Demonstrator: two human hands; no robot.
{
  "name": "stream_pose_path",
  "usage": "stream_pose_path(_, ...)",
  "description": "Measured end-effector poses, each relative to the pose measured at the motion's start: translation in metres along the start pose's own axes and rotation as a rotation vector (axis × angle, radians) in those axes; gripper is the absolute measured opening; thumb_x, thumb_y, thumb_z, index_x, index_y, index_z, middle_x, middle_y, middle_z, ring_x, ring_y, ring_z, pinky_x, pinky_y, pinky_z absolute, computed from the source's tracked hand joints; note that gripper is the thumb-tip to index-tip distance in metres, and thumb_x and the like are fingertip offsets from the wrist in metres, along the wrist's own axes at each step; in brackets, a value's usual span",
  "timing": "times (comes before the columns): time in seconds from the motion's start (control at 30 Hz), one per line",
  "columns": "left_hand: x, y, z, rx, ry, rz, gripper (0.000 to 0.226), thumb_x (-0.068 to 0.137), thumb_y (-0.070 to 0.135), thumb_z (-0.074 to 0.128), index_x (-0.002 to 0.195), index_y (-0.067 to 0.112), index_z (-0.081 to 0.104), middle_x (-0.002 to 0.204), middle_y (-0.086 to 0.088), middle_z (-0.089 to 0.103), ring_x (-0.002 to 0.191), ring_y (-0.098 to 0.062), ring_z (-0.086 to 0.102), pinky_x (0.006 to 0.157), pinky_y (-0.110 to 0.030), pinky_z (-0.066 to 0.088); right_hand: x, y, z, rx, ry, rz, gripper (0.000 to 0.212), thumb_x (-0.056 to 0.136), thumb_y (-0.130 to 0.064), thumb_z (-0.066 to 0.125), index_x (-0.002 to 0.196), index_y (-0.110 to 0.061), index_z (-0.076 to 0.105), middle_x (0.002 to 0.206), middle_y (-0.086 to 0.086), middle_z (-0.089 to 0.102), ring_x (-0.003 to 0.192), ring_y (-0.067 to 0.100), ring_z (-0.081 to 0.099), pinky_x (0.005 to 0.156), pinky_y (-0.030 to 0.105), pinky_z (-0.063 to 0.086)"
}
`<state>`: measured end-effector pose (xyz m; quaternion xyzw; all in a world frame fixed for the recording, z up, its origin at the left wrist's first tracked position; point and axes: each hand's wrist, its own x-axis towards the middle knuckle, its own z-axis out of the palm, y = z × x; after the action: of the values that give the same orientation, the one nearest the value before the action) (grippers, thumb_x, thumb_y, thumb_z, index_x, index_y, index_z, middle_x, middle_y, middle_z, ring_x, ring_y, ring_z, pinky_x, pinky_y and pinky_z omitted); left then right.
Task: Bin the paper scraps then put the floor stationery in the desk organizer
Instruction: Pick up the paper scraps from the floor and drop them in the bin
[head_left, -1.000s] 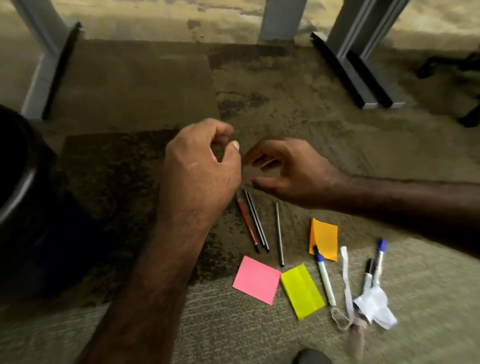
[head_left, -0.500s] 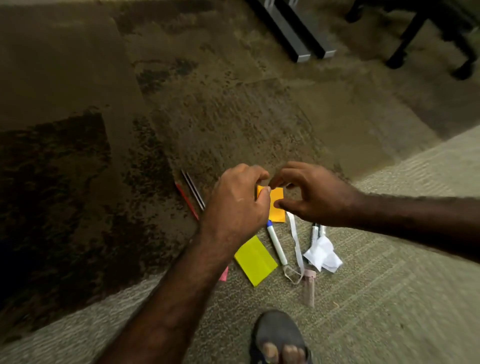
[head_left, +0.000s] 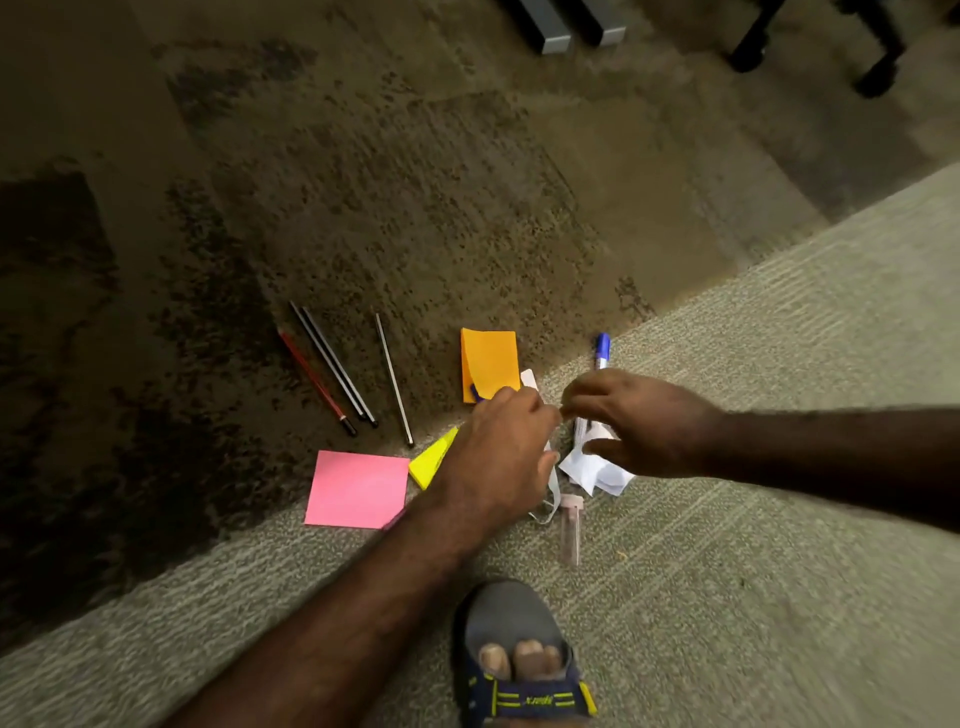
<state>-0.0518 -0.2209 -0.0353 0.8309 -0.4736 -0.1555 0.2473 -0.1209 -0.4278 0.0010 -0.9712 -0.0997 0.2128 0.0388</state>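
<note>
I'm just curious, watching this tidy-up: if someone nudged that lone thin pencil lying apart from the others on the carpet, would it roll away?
Probably not far. The lone pencil looks slim and rigid, so it should lift stiffly and weigh little. It might roll on a smooth floor, but it lies on rough carpet, which would likely stop it. Whether its barrel is round or faceted is too small to tell.

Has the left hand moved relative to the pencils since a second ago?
Yes. The left hand has shifted right and nearer, off the pencils, and now hovers between the yellow note and the crumpled paper.
</note>
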Motion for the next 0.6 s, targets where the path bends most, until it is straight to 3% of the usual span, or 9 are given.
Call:
stream_pose_path(0.1, 0.000, 0.003, 0.014, 0.099, -0.059, 0.031, 0.040, 0.093, 0.031, 0.066, 0.130, 0.019, 0.059, 0.134, -0.005, 0.054, 0.126, -0.028, 0.048, 0.100, -0.044, 0.045, -0.004, 0.005, 0.011, -0.122, -0.047, -0.051, 0.053, 0.087, -0.036, 0.080, 0.135, -0.024, 0.062, 0.139, 0.000, 0.062, 0.124, 0.020, 0.061, 0.099, 0.037, 0.057)
stream_pose_path(0.27, 0.001, 0.011, 0.032, 0.232, -0.142, 0.042, 0.059, 0.087, 0.029, 0.072, 0.141, 0.017, 0.050, 0.154, -0.012, 0.039, 0.146, -0.033, 0.032, 0.113, -0.049, 0.039, -0.008, 0.014, 0.022, -0.236, -0.098, -0.092, 0.058, 0.088, -0.041, 0.076, 0.141, -0.027, 0.058, 0.144, -0.004, 0.058, 0.130, 0.021, 0.055, 0.097, 0.043, 0.056)
stream_pose_path(0.43, 0.004, 0.011, 0.042, 0.336, -0.239, 0.073, 0.077, 0.084, 0.021, 0.075, 0.151, 0.011, 0.040, 0.166, -0.017, 0.025, 0.156, -0.038, 0.017, 0.123, -0.051, 0.027, -0.014, 0.022, 0.038, -0.313, -0.127, -0.136, 0.066, 0.082, -0.044, 0.081, 0.141, -0.031, 0.054, 0.142, -0.004, 0.059, 0.127, 0.021, 0.057, 0.096, 0.042, 0.057)
stream_pose_path(0.6, 0.011, 0.008, 0.042, 0.372, -0.304, 0.082, 0.070, 0.086, 0.016, 0.073, 0.149, 0.011, 0.043, 0.164, -0.014, 0.030, 0.155, -0.037, 0.019, 0.122, -0.049, 0.029, -0.011, 0.025, 0.045, -0.349, -0.071, -0.201, 0.062, 0.080, -0.040, 0.084, 0.135, -0.026, 0.058, 0.133, 0.000, 0.064, 0.115, 0.023, 0.062, 0.091, 0.040, 0.056)
